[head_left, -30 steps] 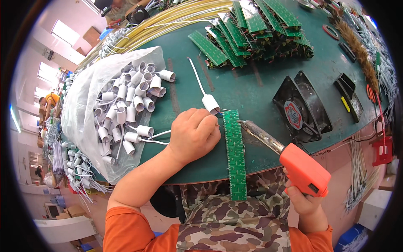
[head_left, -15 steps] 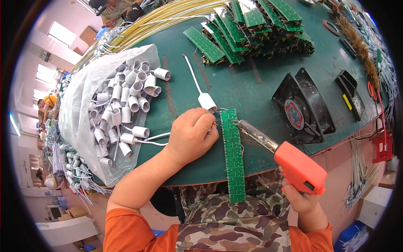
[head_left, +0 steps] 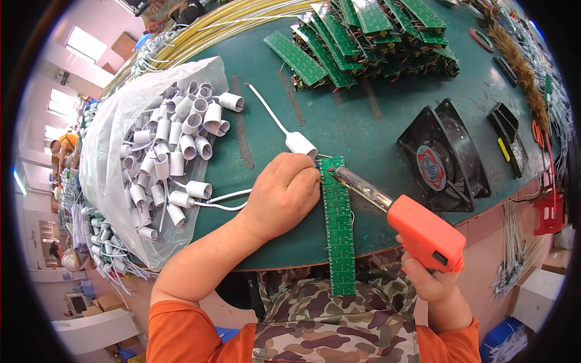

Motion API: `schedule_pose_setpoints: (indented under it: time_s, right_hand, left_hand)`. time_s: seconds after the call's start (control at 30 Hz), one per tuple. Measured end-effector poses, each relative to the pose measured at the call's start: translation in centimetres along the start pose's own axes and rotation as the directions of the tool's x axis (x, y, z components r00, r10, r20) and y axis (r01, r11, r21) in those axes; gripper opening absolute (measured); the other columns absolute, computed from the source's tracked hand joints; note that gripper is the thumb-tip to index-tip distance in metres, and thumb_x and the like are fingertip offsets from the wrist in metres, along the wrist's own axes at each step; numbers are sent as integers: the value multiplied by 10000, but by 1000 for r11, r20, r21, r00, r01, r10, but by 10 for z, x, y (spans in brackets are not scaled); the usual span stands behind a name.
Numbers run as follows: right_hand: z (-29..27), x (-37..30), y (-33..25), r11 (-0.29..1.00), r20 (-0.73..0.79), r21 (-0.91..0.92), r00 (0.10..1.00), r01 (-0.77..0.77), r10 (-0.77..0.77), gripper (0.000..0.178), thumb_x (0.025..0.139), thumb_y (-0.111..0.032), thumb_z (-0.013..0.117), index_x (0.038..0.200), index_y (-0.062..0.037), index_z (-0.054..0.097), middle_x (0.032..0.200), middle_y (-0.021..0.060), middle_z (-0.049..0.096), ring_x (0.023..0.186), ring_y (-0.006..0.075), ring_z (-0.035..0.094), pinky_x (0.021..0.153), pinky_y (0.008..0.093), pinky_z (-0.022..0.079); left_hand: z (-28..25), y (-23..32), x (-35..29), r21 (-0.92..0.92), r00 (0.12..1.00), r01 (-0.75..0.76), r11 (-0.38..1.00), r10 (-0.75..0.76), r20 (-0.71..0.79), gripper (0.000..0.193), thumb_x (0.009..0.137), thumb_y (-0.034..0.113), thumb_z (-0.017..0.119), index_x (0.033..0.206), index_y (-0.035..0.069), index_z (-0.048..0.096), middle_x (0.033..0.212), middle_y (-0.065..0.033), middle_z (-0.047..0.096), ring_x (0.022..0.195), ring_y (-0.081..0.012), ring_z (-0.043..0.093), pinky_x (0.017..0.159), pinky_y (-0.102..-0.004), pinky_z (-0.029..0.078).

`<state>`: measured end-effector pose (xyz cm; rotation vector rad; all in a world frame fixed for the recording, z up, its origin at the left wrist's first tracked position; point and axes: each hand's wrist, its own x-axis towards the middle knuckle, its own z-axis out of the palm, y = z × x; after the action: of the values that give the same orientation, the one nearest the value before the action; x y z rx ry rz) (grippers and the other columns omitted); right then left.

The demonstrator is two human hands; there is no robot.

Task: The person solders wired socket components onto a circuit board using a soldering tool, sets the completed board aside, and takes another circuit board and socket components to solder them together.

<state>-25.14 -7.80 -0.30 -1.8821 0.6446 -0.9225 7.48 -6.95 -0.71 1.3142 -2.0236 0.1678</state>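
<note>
A long green circuit board panel (head_left: 339, 230) reaches over the table's near edge. Beside its far left end is my left hand (head_left: 284, 193), fingers pinched; what they hold is hidden. A white cylindrical lamp holder (head_left: 301, 144) with a white cable lies just beyond my fingers, its thin wires at the board's far end. My right hand (head_left: 431, 279) is closed around the handle of a red soldering gun (head_left: 426, 233), whose tip is at the board's far end, close to my left fingertips.
A clear plastic bag (head_left: 109, 175) spills many white lamp holders (head_left: 175, 145) at left. Stacked green circuit boards (head_left: 363, 48) stand at the back. A black fan (head_left: 442, 160) and a black tray (head_left: 507, 136) are at right. Yellow tubes or wires (head_left: 242, 24) run along the far edge.
The soldering gun has shifted slightly left and up, its tip moving farther onto the board's far end. The lamp holder's cable has swung left. My left hand has shifted slightly right.
</note>
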Motion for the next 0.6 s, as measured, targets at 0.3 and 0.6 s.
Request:
schedule_pose_setpoints:
  time_s: [0.3, 0.6]
  right_hand:
    - [10, 7, -4, 997, -72, 32, 995, -72, 74, 343, 781, -84, 817, 1088, 17, 702, 934, 122, 716, 768, 278, 703, 701, 351, 559]
    - [8, 9, -1, 1000, -20, -26, 1000, -8, 7, 447, 788, -85, 816, 1191, 51, 678, 1013, 157, 733, 802, 291, 719, 726, 359, 569]
  left_hand:
    - [2, 0, -1, 27, 1000, 3, 1000, -4, 24, 303, 710, -72, 768, 961, 18, 625, 989, -115, 642, 864, -317, 647, 751, -411, 553]
    - [2, -1, -2, 39, 999, 6, 999, -8, 44, 294, 709, -64, 762, 958, 17, 626, 986, -117, 638, 866, -318, 645, 759, -411, 554]
